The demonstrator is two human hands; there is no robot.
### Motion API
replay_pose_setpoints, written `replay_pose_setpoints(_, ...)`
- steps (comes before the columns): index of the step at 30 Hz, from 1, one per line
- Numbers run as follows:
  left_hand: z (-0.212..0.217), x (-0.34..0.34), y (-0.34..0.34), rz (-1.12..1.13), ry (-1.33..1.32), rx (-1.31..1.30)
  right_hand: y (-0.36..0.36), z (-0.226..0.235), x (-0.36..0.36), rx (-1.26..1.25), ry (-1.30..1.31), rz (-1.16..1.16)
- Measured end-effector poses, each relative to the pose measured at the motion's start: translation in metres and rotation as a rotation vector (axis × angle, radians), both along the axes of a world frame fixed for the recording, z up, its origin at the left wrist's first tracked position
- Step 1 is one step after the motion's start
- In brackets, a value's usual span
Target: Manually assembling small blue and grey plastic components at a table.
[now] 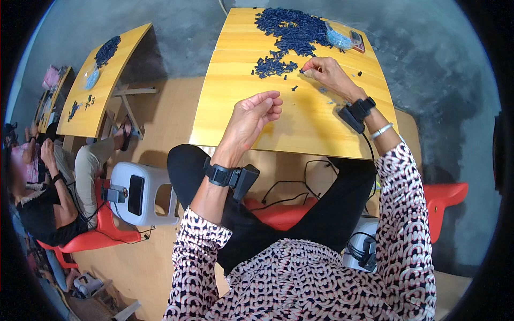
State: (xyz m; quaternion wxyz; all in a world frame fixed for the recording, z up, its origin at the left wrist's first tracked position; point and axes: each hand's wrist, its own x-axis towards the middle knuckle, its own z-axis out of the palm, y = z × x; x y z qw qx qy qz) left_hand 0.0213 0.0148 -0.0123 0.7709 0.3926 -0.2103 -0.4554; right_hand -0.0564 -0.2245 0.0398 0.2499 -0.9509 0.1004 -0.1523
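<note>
My right hand reaches over the yellow wooden table, its thumb and fingertips pinching a small dark blue plastic piece. That piece is beside a small heap of similar pieces. Lower and to the left, my left hand hovers above the near part of the table with its fingers curled against the thumb. Whatever it may hold is hidden. A single dark piece lies between the two hands. Several tiny clear pieces rest on the wood below my right hand.
A large dark blue pile covers the table's far side, beside a bag of light blue bits and a phone. Cables hang under the near edge. Leftward, another person sits at a second table, near a grey stool.
</note>
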Motion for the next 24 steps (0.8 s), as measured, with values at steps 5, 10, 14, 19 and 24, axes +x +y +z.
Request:
replay_pose_setpoints(5, 0.004, -0.003, -0.003, 0.027, 0.025, -0.017, 0.037, 0.011, -0.013, 0.443, 0.033, 0.148)
replay_pose_setpoints(10, 0.0, -0.004, -0.004, -0.007, 0.013, -0.065, 0.059, 0.015, -0.019, 0.536, 0.065, 0.257)
replay_pose_setpoints(14, -0.002, -0.006, -0.004, -0.012, 0.031, -0.097, 0.067, 0.014, -0.021, 0.496, 0.1, 0.26)
replay_pose_setpoints(19, -0.005, -0.007, -0.007, -0.045, 0.023, -0.036, 0.074, 0.008, -0.025, 0.394, 0.076, 0.303)
replay_pose_setpoints(24, -0.005, -0.014, -0.006, -0.096, -0.001, 0.046, 0.081, -0.005, -0.042, 0.302, -0.048, 0.28)
